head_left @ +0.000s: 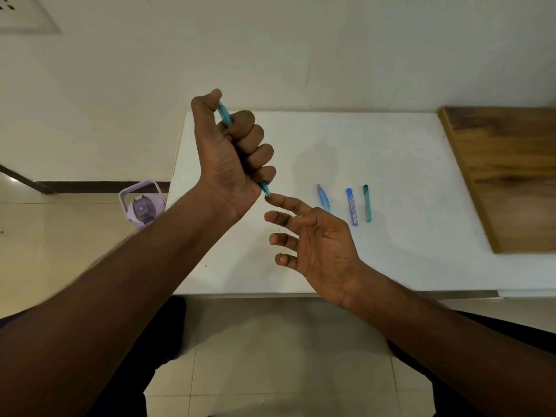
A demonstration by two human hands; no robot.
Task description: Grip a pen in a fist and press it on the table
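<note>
- Two hands are hovering over the white table (406, 152), w/ the work going on between them.
- Left hand (231, 158) is gripping a teal mechanical pencil (225, 115) in a full fist: fingers curled round the barrel, thumb sitting up at the top end, prob. on the clicker. Tip is poking out under the little finger.
- Right hand (316, 236) is lying palm-up & spread, fingers relaxed, holding nothing. Its index fingertip is meeting the pencil tip, or just about touching; too close to tell.
- Looks to me like the lead is being checked or pushed back at the tip. To do it well: be keeping the barrel steady in the fist, pressing the clicker w/ the thumb only, and be keeping the fingertip square on the tip w/ light pressure so the lead isn't snapping.
- Just beyond the right hand's fingers, 3 bits are lying side by side: a pale blue clear piece (323, 197), a blue lead case (351, 206), a teal tube (367, 203).
- Further right of that hand, a wooden board (511, 176) is resting on the table.
- Left of the left forearm, a lilac bottle (141, 206) is standing on the floor.
</note>
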